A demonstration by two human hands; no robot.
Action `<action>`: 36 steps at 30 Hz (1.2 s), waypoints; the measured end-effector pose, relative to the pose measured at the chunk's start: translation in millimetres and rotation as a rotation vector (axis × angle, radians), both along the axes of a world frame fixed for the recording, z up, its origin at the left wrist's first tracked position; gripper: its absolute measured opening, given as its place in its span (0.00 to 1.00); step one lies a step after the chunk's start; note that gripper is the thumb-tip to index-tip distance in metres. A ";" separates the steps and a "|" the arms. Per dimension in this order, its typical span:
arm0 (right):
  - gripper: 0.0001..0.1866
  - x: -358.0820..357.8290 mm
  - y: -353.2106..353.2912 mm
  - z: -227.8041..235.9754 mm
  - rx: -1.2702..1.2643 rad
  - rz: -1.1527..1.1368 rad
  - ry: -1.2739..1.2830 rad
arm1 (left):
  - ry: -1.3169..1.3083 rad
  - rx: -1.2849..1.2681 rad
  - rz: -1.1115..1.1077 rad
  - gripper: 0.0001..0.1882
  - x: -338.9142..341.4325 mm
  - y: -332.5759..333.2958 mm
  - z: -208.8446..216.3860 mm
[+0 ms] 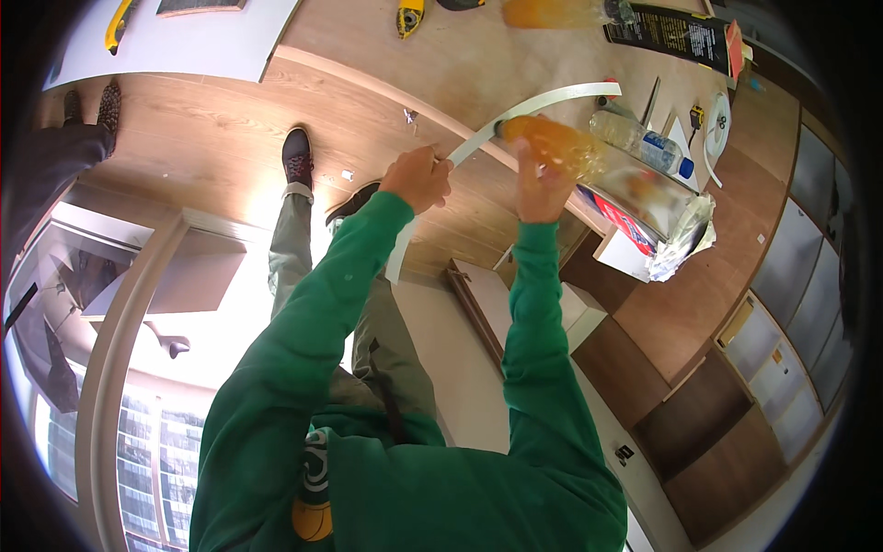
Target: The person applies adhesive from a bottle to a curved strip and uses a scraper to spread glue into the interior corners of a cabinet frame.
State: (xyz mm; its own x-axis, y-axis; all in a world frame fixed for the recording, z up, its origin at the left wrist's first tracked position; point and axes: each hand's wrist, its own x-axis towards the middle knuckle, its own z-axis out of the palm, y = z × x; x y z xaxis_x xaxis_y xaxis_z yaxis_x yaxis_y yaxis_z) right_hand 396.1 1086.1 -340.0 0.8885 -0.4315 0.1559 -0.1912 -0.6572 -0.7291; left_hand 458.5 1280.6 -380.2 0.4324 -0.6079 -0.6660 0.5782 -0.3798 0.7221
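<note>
Partway, I'd judge: the white strip is cut loose at both visible ends and hand-held, fixed to nothing I can see. Amber bottle is tipped with its dark neck at the strip, so that step looks in hand; can't tell whether the neck touches the strip, whether anything is coming out, or how much of the strip is covered. Rest of the strip work looks unfinished. Strip location: far end over the wooden worktop, arcing left and nearer through the left hand, near end hanging below that wrist over the floor. Left hand: fingers curled, pinching the strip; forearm in a green sleeve reaching far and slightly right, back of hand mostly up. Right hand: fingers wrapped round the amber bottle from the near side, gripping it, bottle roughly level with neck to the left; forearm near straight up from the elbow, wrist just right of the left hand, not touching it. Bottle is motion-blurred, so exact finger placement is unclear. Nearby on the right: clear bottle with blue cap, lying flat; white roll farther right; red-and-blue box nearer. Yellow tool sits at the far side.
</note>
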 end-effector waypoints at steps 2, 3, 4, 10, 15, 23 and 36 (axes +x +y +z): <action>0.20 -2.5 13.3 7.8 0.177 -0.035 -0.008 | -0.009 0.003 0.005 0.14 3.1 1.2 -1.2; 0.21 -1.6 17.7 11.6 0.265 -0.053 -0.011 | -0.029 -0.010 0.001 0.14 4.7 -3.4 -1.5; 0.21 0.8 17.2 17.3 0.302 -0.103 -0.045 | -0.046 -0.024 -0.002 0.14 5.3 -7.5 -0.1; 0.24 15.9 10.0 30.6 0.392 -0.233 -0.192 | -0.125 0.025 0.010 0.13 25.0 -30.7 -7.7; 0.21 13.9 24.0 13.6 0.392 -0.149 -0.138 | -0.122 0.030 -0.004 0.14 21.6 -35.1 -7.0; 0.21 19.4 -4.4 0.9 0.113 -0.107 -0.021 | -0.103 0.022 -0.018 0.14 24.6 -32.8 -1.8; 0.18 11.7 -2.5 1.4 -0.039 -0.027 0.008 | -0.085 -0.004 0.025 0.15 22.0 -36.3 -6.4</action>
State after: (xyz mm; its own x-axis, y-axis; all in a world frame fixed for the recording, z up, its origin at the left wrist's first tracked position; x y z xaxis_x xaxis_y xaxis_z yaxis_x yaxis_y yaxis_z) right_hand 407.7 1083.6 -338.6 0.8781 -0.4487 0.1659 -0.2148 -0.6796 -0.7014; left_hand 480.6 1244.4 -386.6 0.5023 -0.5987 -0.6239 0.5242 -0.3630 0.7703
